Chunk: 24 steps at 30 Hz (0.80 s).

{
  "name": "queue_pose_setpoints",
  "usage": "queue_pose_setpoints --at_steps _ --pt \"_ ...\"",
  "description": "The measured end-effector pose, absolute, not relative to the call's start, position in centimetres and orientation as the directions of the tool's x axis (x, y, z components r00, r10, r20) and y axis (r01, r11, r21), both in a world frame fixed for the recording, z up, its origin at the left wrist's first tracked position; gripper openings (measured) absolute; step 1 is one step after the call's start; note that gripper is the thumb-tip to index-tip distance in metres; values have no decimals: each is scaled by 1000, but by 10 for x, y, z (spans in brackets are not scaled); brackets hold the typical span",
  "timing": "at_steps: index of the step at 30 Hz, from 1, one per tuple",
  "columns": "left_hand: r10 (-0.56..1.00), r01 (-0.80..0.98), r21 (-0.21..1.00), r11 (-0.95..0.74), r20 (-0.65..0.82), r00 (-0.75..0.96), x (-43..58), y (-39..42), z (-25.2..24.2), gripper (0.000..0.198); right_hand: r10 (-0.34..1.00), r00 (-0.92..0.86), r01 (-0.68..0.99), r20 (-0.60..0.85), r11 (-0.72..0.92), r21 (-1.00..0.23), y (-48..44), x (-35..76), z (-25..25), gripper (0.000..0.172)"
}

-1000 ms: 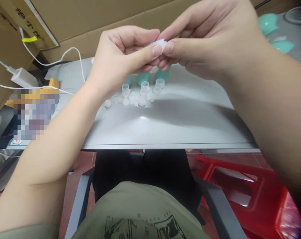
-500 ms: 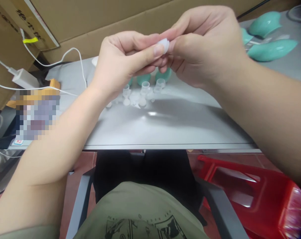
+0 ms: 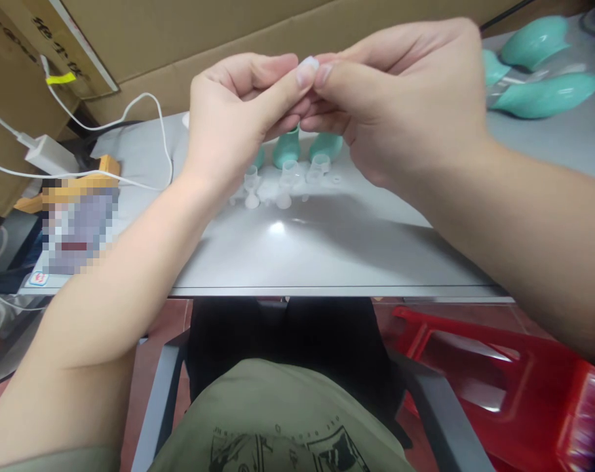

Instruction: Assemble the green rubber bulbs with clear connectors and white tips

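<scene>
My left hand (image 3: 238,108) and my right hand (image 3: 396,98) meet above the far part of the table, fingertips pressed together. Between them is a small whitish translucent piece (image 3: 311,63), mostly hidden by the fingers. Both hands are closed on it, thumbs towards me. Below stand turquoise bulb-shaped parts (image 3: 286,149), partly covered by the hands. In front of these are several small clear plastic cups or fittings (image 3: 290,172) and little whitish round pieces (image 3: 284,200).
More turquoise curved shells (image 3: 548,95) with clear parts lie at the right rear. A white charger (image 3: 50,156) with cables sits at the left, near a blurred-out flat object (image 3: 84,229). Cardboard (image 3: 204,39) walls the grey table's (image 3: 327,262) back. A red plastic stool or crate (image 3: 533,387) is below right.
Both hands have shifted slightly, and the fingertips have moved a little left and up. The whitish piece is more covered now. The view has moved slightly.
</scene>
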State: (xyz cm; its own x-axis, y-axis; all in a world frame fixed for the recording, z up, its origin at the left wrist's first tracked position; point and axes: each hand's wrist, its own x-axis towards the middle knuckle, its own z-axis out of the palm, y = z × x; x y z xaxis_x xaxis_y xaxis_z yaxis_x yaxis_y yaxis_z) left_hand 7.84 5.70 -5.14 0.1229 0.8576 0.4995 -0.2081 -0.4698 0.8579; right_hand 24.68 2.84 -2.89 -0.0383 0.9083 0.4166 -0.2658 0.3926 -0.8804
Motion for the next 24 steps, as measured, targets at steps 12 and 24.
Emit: queue_pose_setpoints --at_steps 12,24 --pt "885 -321 866 -383 444 142 78 49 -36 33 924 -193 -319 330 259 -912 37 260 -26 36" --pt "824 -256 851 -459 516 236 67 54 -37 19 892 -173 -400 418 324 -857 37 254 -34 28"
